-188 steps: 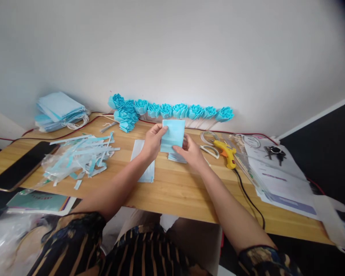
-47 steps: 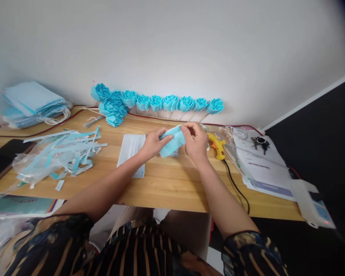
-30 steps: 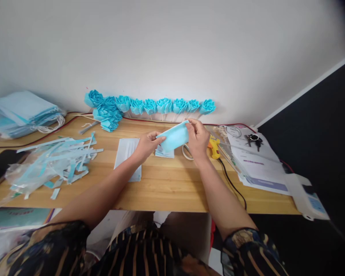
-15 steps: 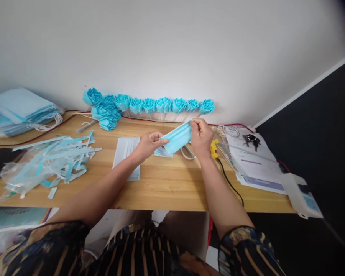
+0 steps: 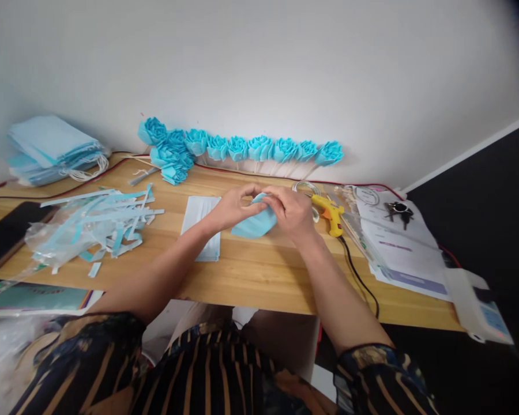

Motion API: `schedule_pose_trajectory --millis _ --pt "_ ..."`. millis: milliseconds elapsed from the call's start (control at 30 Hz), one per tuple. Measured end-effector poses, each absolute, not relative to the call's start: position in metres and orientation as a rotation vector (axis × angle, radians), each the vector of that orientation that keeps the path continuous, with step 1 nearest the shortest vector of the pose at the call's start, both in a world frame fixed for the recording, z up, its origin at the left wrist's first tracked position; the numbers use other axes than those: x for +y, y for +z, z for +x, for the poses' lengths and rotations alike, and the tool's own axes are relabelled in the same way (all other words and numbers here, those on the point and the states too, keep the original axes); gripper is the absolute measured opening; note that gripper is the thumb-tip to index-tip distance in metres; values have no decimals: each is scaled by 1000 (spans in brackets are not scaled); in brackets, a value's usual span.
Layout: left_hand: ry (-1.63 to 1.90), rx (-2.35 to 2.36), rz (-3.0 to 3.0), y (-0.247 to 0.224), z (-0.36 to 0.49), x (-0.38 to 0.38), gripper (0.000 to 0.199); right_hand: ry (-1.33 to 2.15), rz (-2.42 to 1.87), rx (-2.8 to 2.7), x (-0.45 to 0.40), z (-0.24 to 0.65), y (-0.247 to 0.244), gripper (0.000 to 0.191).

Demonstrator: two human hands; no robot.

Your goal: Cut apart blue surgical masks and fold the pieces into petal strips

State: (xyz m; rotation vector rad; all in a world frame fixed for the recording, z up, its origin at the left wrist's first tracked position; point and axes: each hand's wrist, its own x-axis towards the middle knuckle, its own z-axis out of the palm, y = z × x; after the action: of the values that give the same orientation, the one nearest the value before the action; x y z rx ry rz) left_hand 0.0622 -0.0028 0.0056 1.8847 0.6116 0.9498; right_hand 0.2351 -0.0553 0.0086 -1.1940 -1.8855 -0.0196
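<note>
- Blue sheet (image 5: 255, 225): gathered at its upper edge between your two hands, over the middle of the surface (image 5: 259, 282); whether its lower edge touches the wood cannot be told.
- Your left hand (image 5: 232, 208): thumb and fingers bent round into a pinch on the sheet's upper edge.
- Your right hand (image 5: 293, 212): fingers curled and clamped on the same edge, the fingertips of the two hands meeting or nearly so.
- Handling (judged): the material looks thin, light and limp, so you should expect it to crease readily and spring open a little where it is gathered; it seems unlikely to break.
- Hold (judged): best taken at the gathered edge, between thumb and forefinger, leaving the loose lower part unpressed.
- Surroundings: pleated sheets (image 5: 210, 248) lie to your left; a yellow glue gun (image 5: 334, 218) rests to your right; blue flowers (image 5: 260, 148) line the wall.
</note>
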Motion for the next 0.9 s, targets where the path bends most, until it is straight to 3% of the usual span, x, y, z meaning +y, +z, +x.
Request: schedule_pose_trajectory --millis 267,433,567,633,767,900 --pt "1002 663 1806 2 66 -3 20 123 -1292 -1816 -56 231 6 27" --pt "1144 621 1405 -5 67 2 35 591 -1201 -1473 -48 227 -3 51" --pt "1263 632 1225 -7 65 9 38 930 -1149 -1443 -43 221 -11 47" --pt "1276 634 1179 -5 64 11 38 883 -1245 -1495 -43 218 -14 39" --pt "1308 632 1085 -2 63 14 34 449 -1545 -1612 -45 212 -20 17" --pt "1336 668 1016 -3 63 14 26 71 -1647 -1792 -49 202 -26 11"
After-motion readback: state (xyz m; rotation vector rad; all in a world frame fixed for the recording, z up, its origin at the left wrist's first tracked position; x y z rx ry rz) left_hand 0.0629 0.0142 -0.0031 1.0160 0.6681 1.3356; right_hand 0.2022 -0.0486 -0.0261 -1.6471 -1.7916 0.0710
